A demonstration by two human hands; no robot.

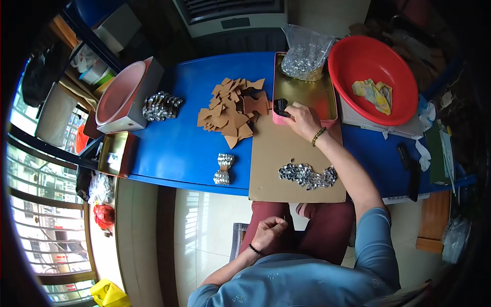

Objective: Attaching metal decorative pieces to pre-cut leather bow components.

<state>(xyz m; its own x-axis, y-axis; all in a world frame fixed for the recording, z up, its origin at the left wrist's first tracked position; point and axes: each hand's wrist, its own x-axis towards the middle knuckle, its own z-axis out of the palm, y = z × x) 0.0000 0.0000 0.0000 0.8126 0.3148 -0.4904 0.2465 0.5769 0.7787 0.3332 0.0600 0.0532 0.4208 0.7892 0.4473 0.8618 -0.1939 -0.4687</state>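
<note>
My right hand (304, 121) reaches to the near left corner of a gold-lined tin tray (305, 96). Its fingers close on a small black round object (280, 107), whose kind I cannot make out. Over my lap, my left hand (270, 233) is closed with fingertips pinched together; what it holds, if anything, is too small to name. A pile of loose silvery beads or rhinestones (309, 176) lies on the cardboard sheet (267, 158) before me. To its left, on the blue table, sits a bow-shaped brown piece covered with silvery stones (223, 169).
Brown bow-shaped cutouts (230, 110) lie heaped mid-table. A clear bag of silvery pieces (305, 56) stands in the tray. Right of it is a red basin (372, 77) holding a cloth. Finished-looking silvery pieces (162, 106) sit beside a pink basin (120, 94) and a small tin (114, 153).
</note>
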